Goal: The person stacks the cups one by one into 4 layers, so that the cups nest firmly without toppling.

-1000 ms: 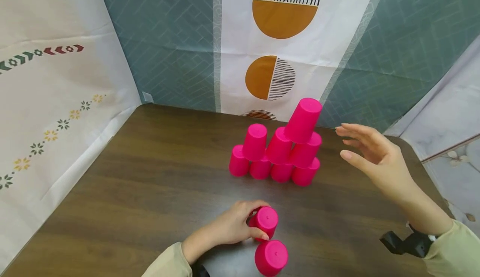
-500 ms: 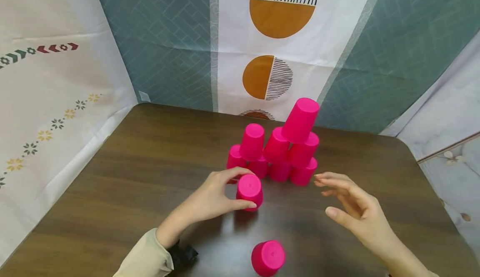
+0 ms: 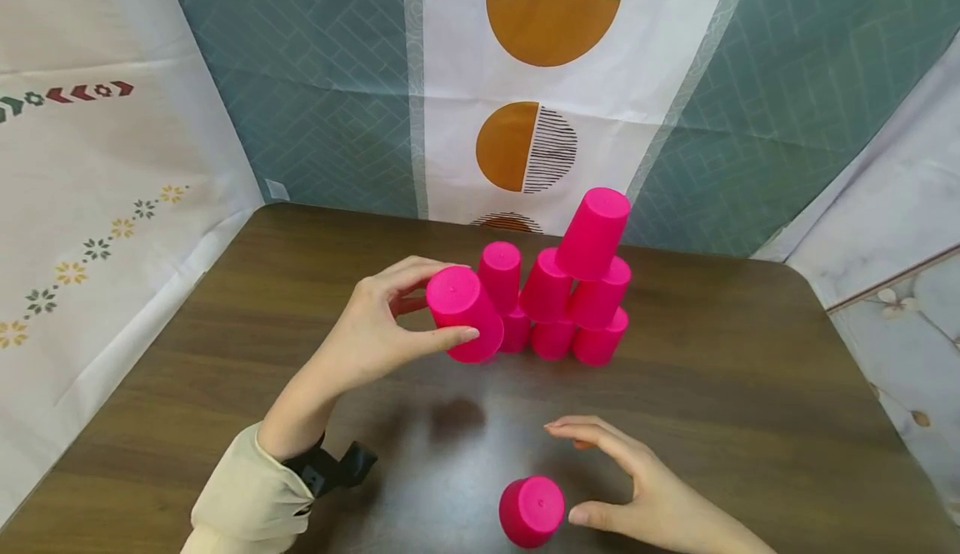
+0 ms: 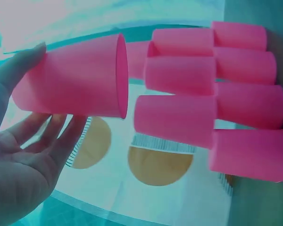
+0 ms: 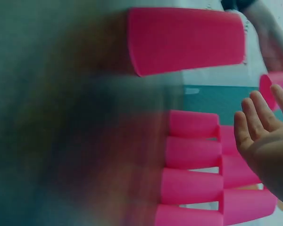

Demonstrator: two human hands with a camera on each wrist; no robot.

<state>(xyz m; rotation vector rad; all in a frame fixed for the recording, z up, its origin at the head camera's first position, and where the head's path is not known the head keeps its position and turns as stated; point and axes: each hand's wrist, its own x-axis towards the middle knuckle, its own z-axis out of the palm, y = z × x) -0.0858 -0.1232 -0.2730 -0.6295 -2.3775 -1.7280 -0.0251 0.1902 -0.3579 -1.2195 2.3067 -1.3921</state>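
Note:
My left hand (image 3: 363,325) grips an upside-down pink plastic cup (image 3: 463,312), thumb on the near side and fingers round the far side. In the left wrist view, that cup (image 4: 73,80) is level with the upper part of a stack of matching cups. The stack has several cups (image 3: 597,340) in its bottom row, three cups (image 3: 546,287) above, and one top cup (image 3: 595,233) over the middle and right ones. Its lower left is hidden behind the held cup. My right hand (image 3: 637,487) holds nothing, thumb and fingers spread beside a lone inverted cup (image 3: 531,511) on the table.
The brown wooden table (image 3: 300,246) has rounded back corners. A patterned cloth (image 3: 517,21) hangs behind it, close behind the stack, with pale cloths at both sides. A black wrist camera (image 3: 330,466) sits at the left sleeve.
My left hand has picked up a cup from beside the lone one and raised it forward and left, to the stack's left side. My right hand has come down from the stack's right to the lone cup.

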